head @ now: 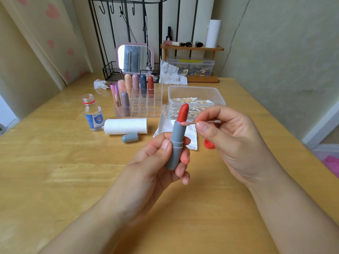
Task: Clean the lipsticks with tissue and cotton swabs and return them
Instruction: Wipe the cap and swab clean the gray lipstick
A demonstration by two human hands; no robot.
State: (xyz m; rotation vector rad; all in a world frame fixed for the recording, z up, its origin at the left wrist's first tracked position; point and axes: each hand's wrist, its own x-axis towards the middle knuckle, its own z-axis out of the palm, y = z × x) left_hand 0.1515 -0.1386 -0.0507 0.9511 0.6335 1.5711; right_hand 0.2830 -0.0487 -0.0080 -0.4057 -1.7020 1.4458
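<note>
Small room corner, wooden bench against a pale wall, mirror and wire rack at the far edge. Left hand grips the grey lipstick round its lower barrel, thumb on the near side, fingers curled behind; tube stands nearly upright, tilted slightly right, red bullet wound out at the top. Right hand pinches a cotton swab between thumb and fingertips; swab lies about level, long axis left-right, crossing the tube's axis at close to a right angle. Its pink-stained left tip touches the rim of the grey barrel at the base of the bullet, on the right side; white end sticks out right past the fingers. So the work spot sits just left of the right grip, above the left grip. Judgement: rim wiping in progress; next likely needs the left hand to roll the tube so the swab reaches the rest of the rim. Grey cap lies on the bench near the tissue roll, left of the hands. Clear organiser with other lipsticks stands far left; swab box far, behind the bullet. Open bottle left, its red cap under the right hand.
</note>
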